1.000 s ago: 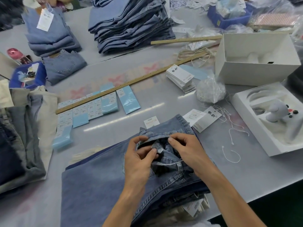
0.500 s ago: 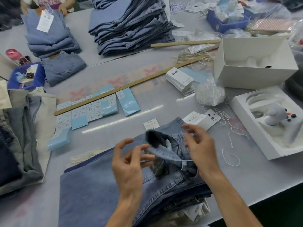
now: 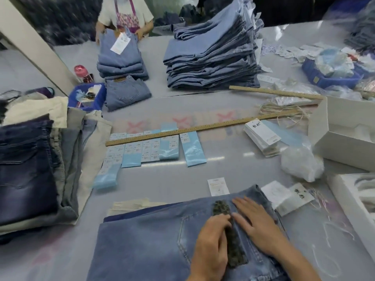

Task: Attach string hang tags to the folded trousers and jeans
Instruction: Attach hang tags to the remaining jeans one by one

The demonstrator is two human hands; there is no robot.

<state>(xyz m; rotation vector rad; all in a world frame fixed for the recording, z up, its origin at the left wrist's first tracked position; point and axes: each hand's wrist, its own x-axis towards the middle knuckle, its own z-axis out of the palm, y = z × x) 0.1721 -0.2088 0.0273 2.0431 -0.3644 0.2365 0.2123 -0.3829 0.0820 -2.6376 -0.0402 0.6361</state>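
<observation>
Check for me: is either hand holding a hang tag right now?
No. The left hand and right hand lie on the folded jeans, while the nearest hang tag sits apart on the table.

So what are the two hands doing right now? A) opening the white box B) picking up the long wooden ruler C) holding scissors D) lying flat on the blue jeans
D: the left hand and the right hand both lie on the folded blue jeans, one on each side of a dark patterned strip.
</observation>
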